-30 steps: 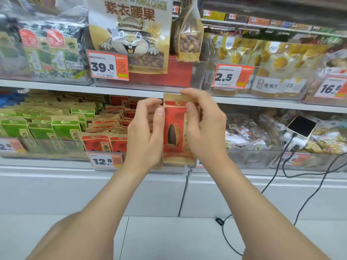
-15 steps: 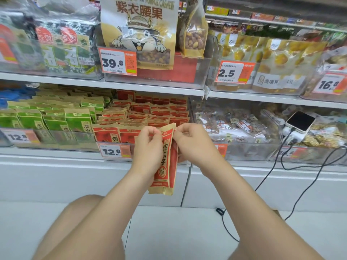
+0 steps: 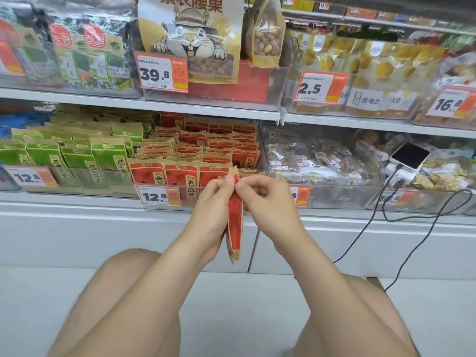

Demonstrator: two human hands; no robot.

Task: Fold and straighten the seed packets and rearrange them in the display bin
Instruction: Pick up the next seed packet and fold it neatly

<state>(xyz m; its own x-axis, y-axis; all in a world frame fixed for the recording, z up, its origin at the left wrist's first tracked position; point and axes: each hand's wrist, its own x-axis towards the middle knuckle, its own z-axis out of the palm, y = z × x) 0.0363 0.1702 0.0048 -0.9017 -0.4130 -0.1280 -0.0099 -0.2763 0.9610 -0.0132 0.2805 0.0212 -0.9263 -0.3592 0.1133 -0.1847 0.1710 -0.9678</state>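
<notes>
A red and tan seed packet (image 3: 235, 225) hangs edge-on in front of the lower shelf, its top seam up. My left hand (image 3: 212, 202) pinches that top edge from the left and lies along the packet's left side. My right hand (image 3: 262, 199) pinches the same top edge from the right. Behind the hands stands the clear display bin (image 3: 154, 186) with rows of matching red seed packets (image 3: 195, 150) upright in it; the front row faces out.
A bin of green seed packets (image 3: 77, 155) sits to the left, mixed snack bags (image 3: 322, 161) to the right. A phone (image 3: 409, 155) with a black cable (image 3: 381, 240) lies at the right. Price tags line the shelf edge. My knees are below.
The packet came down from chest height to the bin front and turned edge-on. Both hands shifted from its sides to pinching its top seam. The view tilted down.
</notes>
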